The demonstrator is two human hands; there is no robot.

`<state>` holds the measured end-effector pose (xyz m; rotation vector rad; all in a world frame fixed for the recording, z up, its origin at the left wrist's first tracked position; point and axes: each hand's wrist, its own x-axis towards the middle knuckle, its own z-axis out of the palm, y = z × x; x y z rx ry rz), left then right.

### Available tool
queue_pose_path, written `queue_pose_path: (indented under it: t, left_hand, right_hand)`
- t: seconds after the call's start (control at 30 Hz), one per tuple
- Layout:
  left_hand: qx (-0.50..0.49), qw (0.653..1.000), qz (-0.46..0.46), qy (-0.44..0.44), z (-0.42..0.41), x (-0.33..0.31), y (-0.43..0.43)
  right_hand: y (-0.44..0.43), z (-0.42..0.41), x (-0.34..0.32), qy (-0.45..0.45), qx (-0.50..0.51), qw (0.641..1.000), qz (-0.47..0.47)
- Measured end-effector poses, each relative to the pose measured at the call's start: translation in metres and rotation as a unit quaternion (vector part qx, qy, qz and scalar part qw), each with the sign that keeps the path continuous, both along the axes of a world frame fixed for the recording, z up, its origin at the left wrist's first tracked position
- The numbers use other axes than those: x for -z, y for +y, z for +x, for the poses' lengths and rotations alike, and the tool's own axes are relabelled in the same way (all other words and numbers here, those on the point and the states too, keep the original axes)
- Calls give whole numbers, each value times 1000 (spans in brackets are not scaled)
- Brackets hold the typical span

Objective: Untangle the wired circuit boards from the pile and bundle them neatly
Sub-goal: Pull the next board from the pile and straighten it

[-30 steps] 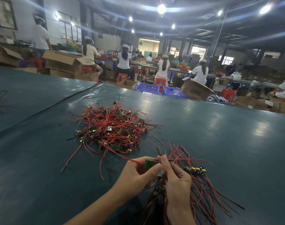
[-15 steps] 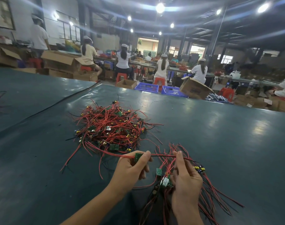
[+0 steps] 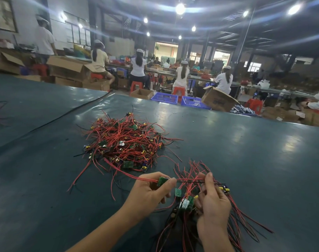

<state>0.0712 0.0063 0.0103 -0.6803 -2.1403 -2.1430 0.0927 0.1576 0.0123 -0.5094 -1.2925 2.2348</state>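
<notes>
Pinched between thumb and forefinger, the left hand (image 3: 151, 194) keeps a narrow grip on one small green circuit board (image 3: 162, 180). The right hand (image 3: 213, 202) has an equally narrow grip, its raised fingertips nipping that board's lead wires (image 3: 189, 180) and its other fingers curled against a bundle (image 3: 187, 203) of boards.

Under everything lies the table (image 3: 255, 160), covered in a smooth dark teal sheet, glossy enough to mirror the ceiling lamps.

Ahead of the left hand sits the pile (image 3: 126, 142), a low rounded heap of thin red strands with a few black ones, dotted with green boards and yellow and blue parts. Loose ends stick out all round it.

The bundle is smaller. Its boards cluster by the right palm, and its straight red and black wires fan out over the table to the right and toward the person.

Smallest is the held board, a flat rectangle, slightly tilted. Its lead wires stretch taut between the two hands, so the long axis runs left to right across the view. A red pair trails left toward the pile's near edge.
</notes>
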Motion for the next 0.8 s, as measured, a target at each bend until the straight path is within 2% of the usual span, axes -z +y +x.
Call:
queue_pose_path:
  t: [0.1, 0.23, 0.3, 0.4, 0.47, 0.5, 0.63, 0.73, 0.8]
  left_hand:
    - [-17, 1000, -2, 1, -2, 1, 0]
    - [-81, 994, -37, 68, -4, 6, 0]
    - [-99, 979, -112, 137, -3, 12, -1]
    - [-66, 917, -312, 238, 1, 23, 0]
    - [-41, 878, -401, 258, 2, 30, 2]
    - [-34, 872, -418, 254, 1, 33, 2]
    - [19, 885, -408, 225, -8, 33, -4]
    - [81, 919, -340, 184, -10, 27, -9]
    - [69, 905, -344, 242, -12, 26, -9]
  right_hand:
    - [-1, -1, 0, 9, 11, 1000, -22]
    - [4, -4, 1, 9, 11, 999, -32]
    - [1, -4, 1, 2, 5, 1000, -7]
    - [-4, -2, 3, 1, 16, 999, 51]
    - [-3, -2, 6, 2, 30, 997, 74]
    - [-2, -2, 7, 1, 32, 996, 80]
    - [-4, -3, 9, -8, 28, 993, 111]
    - [-8, -5, 12, -14, -6, 991, 134]
    - [-10, -6, 15, -20, -33, 990, 135]
